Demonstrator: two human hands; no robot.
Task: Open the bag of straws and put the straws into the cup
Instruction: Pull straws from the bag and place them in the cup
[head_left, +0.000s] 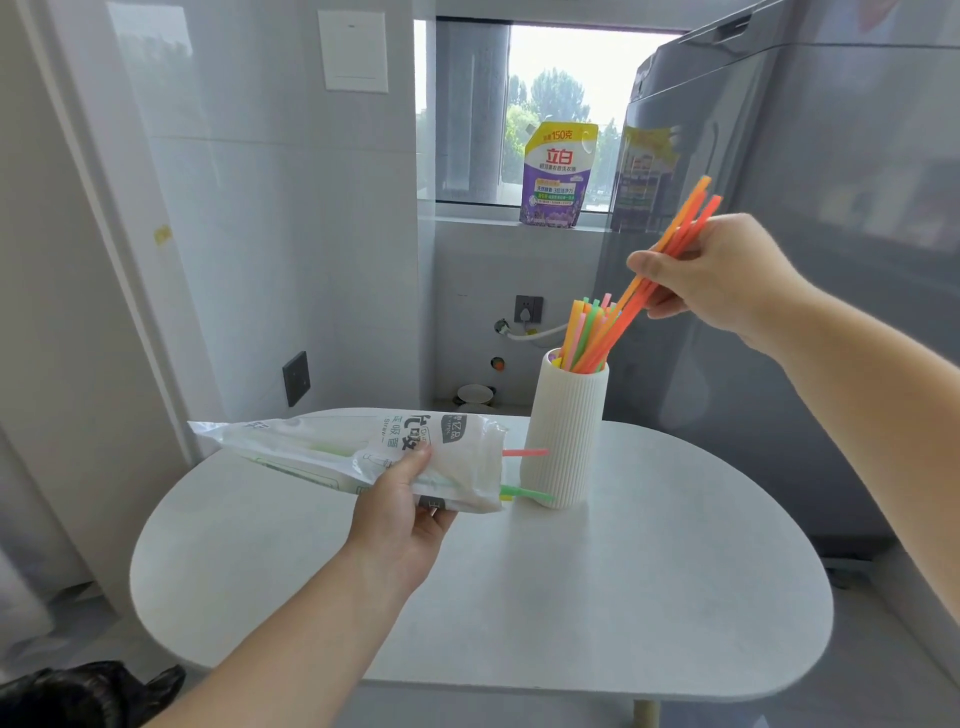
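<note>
A white ribbed cup (563, 431) stands upright on the round white table (571, 597), with several coloured straws (587, 332) standing in it. My right hand (711, 275) is above and to the right of the cup, pinching a few orange and red straws (675, 234); their lower ends reach down into the cup's mouth. My left hand (400, 514) grips the clear plastic straw bag (363, 457) near its open end, holding it level just left of the cup. A pink straw (524, 452) and a green straw (524, 493) poke out of the bag toward the cup.
A grey appliance (805, 260) stands close behind and right of the table. A purple detergent pouch (558, 176) sits on the window sill. Tiled wall with sockets lies to the left. Something black (88, 693) lies at the bottom left by the floor.
</note>
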